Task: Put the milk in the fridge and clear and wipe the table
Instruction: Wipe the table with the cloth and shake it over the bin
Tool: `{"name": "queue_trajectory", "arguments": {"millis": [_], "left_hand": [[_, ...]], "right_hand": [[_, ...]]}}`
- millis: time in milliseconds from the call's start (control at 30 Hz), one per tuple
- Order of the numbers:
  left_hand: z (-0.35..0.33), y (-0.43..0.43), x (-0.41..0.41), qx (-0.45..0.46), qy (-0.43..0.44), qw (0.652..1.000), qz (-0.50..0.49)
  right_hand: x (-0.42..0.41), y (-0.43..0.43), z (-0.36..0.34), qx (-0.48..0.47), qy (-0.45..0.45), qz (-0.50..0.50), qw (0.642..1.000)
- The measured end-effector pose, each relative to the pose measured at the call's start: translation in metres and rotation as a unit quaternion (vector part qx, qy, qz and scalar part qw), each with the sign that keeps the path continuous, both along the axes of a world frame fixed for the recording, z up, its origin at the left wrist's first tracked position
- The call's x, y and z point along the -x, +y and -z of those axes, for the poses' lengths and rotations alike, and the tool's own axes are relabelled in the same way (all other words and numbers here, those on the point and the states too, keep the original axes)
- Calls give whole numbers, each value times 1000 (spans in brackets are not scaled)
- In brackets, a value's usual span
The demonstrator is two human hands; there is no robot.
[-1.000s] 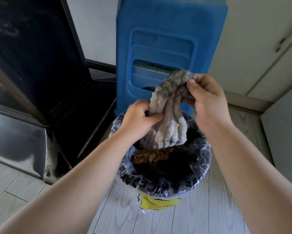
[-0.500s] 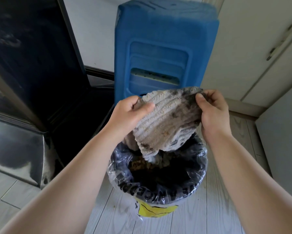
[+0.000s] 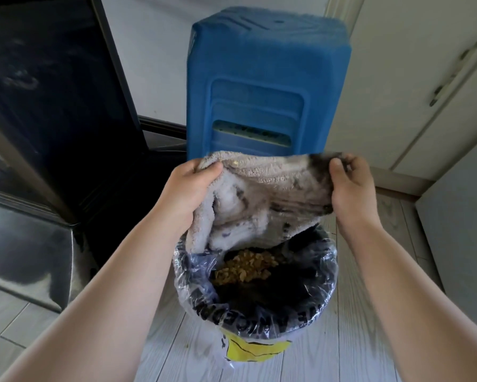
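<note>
Cloth [image 3: 259,199]: grey and ribbed, stained dark toward its right end, held spread just above the bin [image 3: 259,323] that stands on the floor [image 3: 350,340] in front of a blue stool [image 3: 267,78].
Left hand [image 3: 189,188]: fingers and thumb curled round the top left corner, with some cloth bunched in my palm.
Right hand [image 3: 347,186]: thumb and fingers pinching the top right corner.
Long axis: runs left to right between my hands, with the top edge about level.
Facing: one broad face is turned toward me. The body hangs down and sags to the lower left, where the bottom fold dips to the rim of the bin's clear liner [image 3: 187,274].
Bin contents: a heap of brownish crumbs [image 3: 245,267] lies below the hanging fold.
Risk, spill: my right corner sits about over the bin's right rim, so I think a hard shake could throw bits past it onto the floor.
Risk, soiling: if I lower my hands, the low fold could drag through the crumbs and pick them up.
Risk, drop: my right pinch looks light, and a slip there would let that end swing down into the bin.
</note>
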State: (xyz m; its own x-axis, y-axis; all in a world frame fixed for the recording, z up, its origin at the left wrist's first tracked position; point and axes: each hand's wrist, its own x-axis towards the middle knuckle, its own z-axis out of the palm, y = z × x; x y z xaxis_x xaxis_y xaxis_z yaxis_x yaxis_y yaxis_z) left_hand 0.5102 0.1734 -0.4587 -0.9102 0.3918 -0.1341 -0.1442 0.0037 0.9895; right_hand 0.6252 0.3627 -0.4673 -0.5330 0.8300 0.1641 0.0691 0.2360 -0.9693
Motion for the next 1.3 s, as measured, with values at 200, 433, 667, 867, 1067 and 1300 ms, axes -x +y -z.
{"name": "queue_trajectory", "arguments": {"millis": [200,433,667,867,1067,1300], "left_hand": [[-9,3,-2,-29,-115,992,37],[-18,9,-15,8,49,992,114],[-18,15,-25,104,155,962,198],[-24,1,-14,133,180,960,170],[-17,-9,1,306,317,898,12],[-12,-15,9,445,325,834,27]], "right_hand": [[-4,-3,6,-3,-120,-78,990],[-5,-14,-21,-173,-151,-186,955],[5,-47,-36,-227,-116,-336,907],[1,-24,-29,-298,-274,-261,877],[-12,7,-20,-196,-277,-299,892],[-18,23,-18,-242,-301,-197,901]]}}
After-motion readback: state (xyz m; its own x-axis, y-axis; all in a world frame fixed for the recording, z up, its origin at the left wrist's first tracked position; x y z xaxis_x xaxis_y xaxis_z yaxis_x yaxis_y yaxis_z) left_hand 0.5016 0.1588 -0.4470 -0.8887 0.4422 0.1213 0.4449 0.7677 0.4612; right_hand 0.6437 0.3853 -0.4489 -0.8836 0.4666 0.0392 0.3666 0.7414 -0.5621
